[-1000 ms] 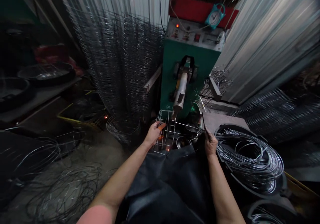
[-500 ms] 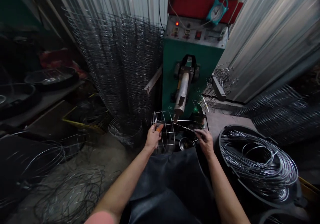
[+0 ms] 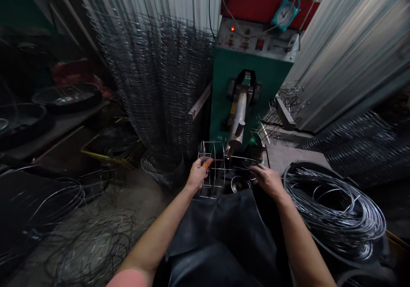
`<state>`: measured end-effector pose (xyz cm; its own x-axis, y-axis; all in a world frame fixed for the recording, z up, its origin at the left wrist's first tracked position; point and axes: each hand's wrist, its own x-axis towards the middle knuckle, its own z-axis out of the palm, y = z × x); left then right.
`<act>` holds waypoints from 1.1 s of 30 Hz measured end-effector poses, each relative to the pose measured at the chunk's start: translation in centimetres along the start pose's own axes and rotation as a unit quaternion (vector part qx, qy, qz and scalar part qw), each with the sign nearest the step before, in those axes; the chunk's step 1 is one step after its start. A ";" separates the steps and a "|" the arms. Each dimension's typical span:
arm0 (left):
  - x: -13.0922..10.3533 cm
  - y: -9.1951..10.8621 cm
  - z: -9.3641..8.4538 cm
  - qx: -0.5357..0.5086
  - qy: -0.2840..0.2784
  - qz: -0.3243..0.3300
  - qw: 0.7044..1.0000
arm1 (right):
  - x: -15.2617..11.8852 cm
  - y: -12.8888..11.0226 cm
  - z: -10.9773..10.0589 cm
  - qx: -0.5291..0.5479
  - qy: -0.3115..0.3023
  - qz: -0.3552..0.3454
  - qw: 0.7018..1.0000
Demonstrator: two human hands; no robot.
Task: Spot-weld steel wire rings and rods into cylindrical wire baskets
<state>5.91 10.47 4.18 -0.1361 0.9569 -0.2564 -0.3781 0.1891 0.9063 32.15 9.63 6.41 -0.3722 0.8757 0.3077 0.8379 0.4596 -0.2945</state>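
My left hand (image 3: 198,175) is closed on a round wire frame (image 3: 214,186), its thumb covered by an orange sleeve (image 3: 207,163). The frame's right side lies just below the tip of the welding machine's arm (image 3: 236,129). Off to the right, my right hand (image 3: 267,179) pinches a thin metal rod or wire (image 3: 242,168) that points left toward the frame. Whether that rod touches the frame I cannot tell. One straight wire of the frame runs right, past the machine's tip. Below the tip sits a small shiny bowl (image 3: 237,184).
Tall stacks of wire rings or baskets (image 3: 150,77) stand left of the green machine (image 3: 253,71). A black tub (image 3: 294,165) with coiled wires (image 3: 339,212) is at my right. Loose wire (image 3: 92,244) covers the floor at left; a wooden bar (image 3: 200,103) juts out beside the machine.
My right hand has drawn back slightly to the right, and the thin rod's end has left the machine's tip. My left hand still holds the frame, nearly in place; the view has shifted slightly.
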 end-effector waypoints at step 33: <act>0.1 0.0 1.1 -0.035 -0.013 -0.018 0.999 | 2.7 -0.9 3.8 0.105 0.146 -0.046 0.983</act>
<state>6.89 10.80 4.50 -0.0975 0.9557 -0.2776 -0.4455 0.2075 0.8709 28.84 12.18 4.07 -0.2863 0.7631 0.5794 0.6938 0.5822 -0.4239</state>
